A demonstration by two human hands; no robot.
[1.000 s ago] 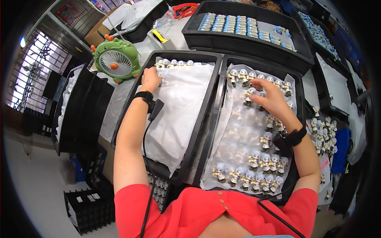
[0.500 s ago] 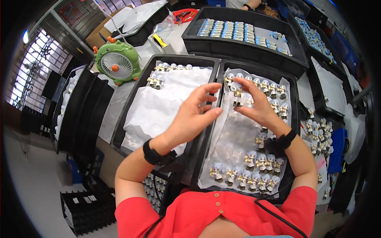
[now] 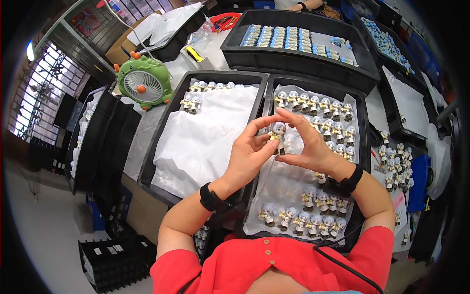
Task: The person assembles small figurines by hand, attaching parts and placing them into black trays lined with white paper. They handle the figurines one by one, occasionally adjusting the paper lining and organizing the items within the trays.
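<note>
A small figurine (image 3: pixel 279 131) with pale lilac-grey hair, white and yellow clothing and dark feet is held upright between my hands, above the divide of two black trays. My left hand (image 3: pixel 248 153) pinches its body, the thumb lying across the front. From the other side my right hand (image 3: pixel 313 149) spans it, index finger at the head and thumb by the feet. Below my right hand, the right tray (image 3: pixel 363 115) has a white liner (image 3: pixel 279 183) bearing rows of similar figurines (image 3: pixel 306 220). In the left tray (image 3: pixel 161 122), a few figurines (image 3: pixel 191 103) lie at the far end on white sheeting (image 3: pixel 205 132).
A green fan (image 3: pixel 144 81) stands beyond the left tray. Across the back, another black tray (image 3: pixel 293 61) contains rows of blue-and-white pieces. More figurines (image 3: pixel 396 164) cluster on the table at right, next to a blue bin (image 3: pixel 419 181). Another person's hand (image 3: pixel 296 7) shows at the far edge.
My left hand has moved right and closed on the figurine. My right hand has brought the figurine slightly left and nearer to me, out from over the right tray's far rows.
</note>
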